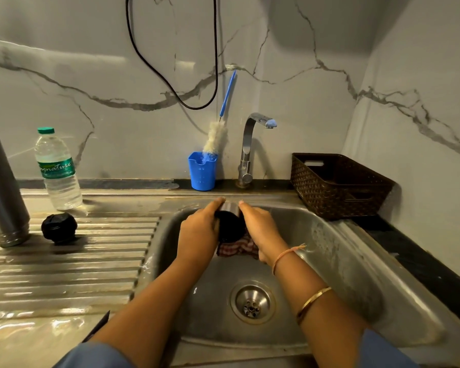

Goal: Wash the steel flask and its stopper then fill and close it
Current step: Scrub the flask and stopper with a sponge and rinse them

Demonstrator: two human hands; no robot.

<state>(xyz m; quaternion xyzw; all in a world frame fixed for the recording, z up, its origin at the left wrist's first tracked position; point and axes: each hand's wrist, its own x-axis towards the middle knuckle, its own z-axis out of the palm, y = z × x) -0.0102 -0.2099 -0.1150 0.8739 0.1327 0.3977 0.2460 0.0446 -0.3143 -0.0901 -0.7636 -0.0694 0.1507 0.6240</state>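
Over the steel sink (343, 266) I hold a steel flask cup (230, 224) on its side, its dark mouth facing me. My left hand (197, 235) grips its left side. On the right side lies my right hand (260, 229), and it holds a red checked cloth (237, 248) bunched under the cup. The tall steel flask (0, 187) stands upright at the far left of the drainboard. Its black stopper (59, 228) lies just right of it. No water runs from the tap (250, 144).
A plastic water bottle (57, 171) stands behind the stopper on the wet ribbed drainboard (64, 274). A blue holder (202, 171) with a bottle brush (217, 136) sits left of the tap. A brown basket (337, 187) stands at the sink's right back corner.
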